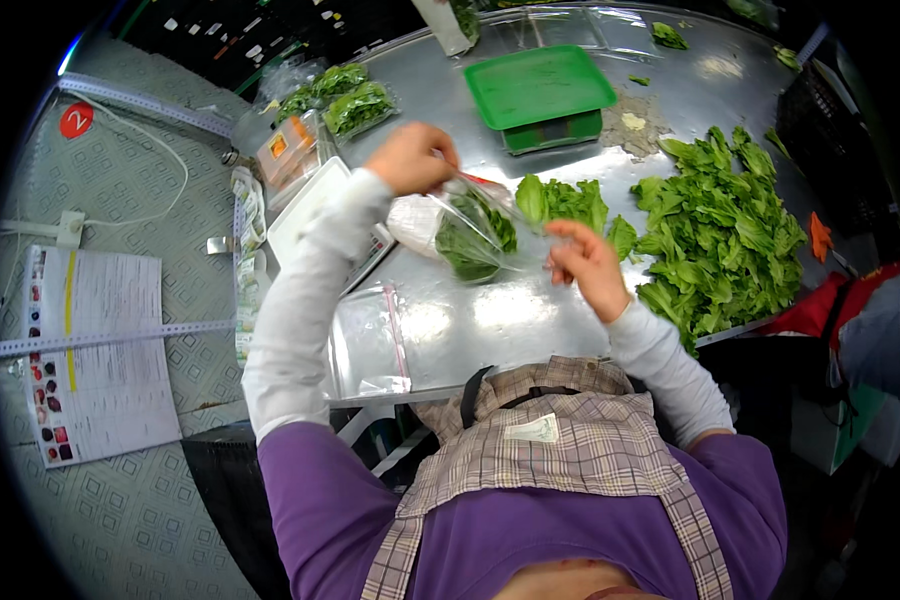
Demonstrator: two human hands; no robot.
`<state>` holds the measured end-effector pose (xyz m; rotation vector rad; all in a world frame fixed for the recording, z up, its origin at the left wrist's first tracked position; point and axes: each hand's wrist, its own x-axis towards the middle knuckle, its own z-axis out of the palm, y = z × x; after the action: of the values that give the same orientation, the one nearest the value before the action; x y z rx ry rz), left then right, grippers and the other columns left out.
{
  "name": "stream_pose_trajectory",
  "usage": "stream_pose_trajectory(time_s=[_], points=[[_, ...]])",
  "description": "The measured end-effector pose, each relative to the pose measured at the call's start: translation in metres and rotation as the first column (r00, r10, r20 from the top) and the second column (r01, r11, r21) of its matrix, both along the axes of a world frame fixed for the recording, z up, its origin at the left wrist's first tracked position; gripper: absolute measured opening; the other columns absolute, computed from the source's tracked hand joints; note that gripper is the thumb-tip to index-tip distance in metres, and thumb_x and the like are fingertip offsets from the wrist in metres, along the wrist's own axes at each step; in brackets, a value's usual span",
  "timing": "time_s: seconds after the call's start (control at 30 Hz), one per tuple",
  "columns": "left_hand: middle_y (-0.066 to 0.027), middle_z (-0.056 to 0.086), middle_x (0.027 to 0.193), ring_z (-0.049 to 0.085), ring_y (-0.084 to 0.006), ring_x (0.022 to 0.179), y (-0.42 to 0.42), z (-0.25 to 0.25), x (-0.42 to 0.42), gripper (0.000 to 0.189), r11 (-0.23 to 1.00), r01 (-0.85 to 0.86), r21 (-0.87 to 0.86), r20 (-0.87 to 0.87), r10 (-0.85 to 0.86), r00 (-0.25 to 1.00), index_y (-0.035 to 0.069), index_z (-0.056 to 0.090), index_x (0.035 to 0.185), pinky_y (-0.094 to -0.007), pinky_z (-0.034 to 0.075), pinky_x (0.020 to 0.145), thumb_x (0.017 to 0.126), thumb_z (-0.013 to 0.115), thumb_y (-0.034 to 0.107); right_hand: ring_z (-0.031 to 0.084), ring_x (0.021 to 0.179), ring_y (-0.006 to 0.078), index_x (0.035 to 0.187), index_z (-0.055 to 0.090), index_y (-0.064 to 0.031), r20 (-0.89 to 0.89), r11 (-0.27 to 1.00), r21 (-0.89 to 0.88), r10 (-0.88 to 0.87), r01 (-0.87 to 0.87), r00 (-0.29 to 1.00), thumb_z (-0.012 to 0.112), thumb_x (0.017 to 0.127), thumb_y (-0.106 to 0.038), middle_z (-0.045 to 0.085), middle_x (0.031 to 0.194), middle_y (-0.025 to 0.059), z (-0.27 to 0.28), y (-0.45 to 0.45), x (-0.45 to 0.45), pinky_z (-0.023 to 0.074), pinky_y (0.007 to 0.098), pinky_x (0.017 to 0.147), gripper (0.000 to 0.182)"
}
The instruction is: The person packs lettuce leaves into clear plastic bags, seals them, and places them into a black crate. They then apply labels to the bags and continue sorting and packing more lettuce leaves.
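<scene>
A clear plastic bag (pixel 477 225) with leafy greens inside lies between my hands on the steel table. My left hand (pixel 412 159) pinches the bag's upper left corner. My right hand (pixel 586 264) is at the bag's right edge with fingers curled; whether it grips the film is hard to tell. Behind the bag lie a few loose lettuce leaves (pixel 562 201), and a large pile of leafy lettuce (pixel 724 240) spreads to the right. Empty zip bags (pixel 367 341) lie flat at the near left, beside a white scale (pixel 311 206) partly hidden by my left sleeve.
A green weighing scale (pixel 540 86) stands at the back. Packed greens (pixel 358 109) and an orange-topped plastic box (pixel 285 154) sit at the back left. A black crate (pixel 821 142) is at the right, near an orange object (pixel 820 237). Printed sheets (pixel 105 352) hang at the left.
</scene>
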<state>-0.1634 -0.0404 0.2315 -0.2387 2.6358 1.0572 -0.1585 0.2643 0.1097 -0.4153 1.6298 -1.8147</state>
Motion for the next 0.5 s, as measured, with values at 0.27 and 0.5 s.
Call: stream_pose_trajectory(time_s=[0.27,0.5], points=[[-0.0083,0.065,0.071,0.058,-0.0129,0.052,-0.075,0.028,0.111,0.003,0.699,-0.467,0.542,-0.045,0.58,0.814,0.006,0.058,0.089,-0.0239,0.046,0.047,0.09,0.06,0.008,0.061,0.073,0.0083,0.12,0.063,-0.0042,-0.145,0.977,-0.124,0.156,-0.174,0.977,0.061,0.093,-0.012,0.066,0.086,-0.0005,0.098,-0.126,-0.091,0.0466,0.0206,0.066,0.029],[-0.0103,0.066,0.077,0.061,-0.0153,0.058,-0.033,-0.024,0.155,0.005,0.49,-0.437,0.754,-0.258,0.833,0.49,0.006,0.056,0.091,-0.0242,0.048,0.053,0.094,0.055,0.009,0.062,0.073,0.0113,0.112,0.066,-0.0012,-0.574,0.974,0.0,0.186,-0.227,0.797,0.064,0.084,-0.009,0.068,0.085,0.0026,0.116,-0.164,-0.117,0.0508,0.0268,0.069,0.029]])
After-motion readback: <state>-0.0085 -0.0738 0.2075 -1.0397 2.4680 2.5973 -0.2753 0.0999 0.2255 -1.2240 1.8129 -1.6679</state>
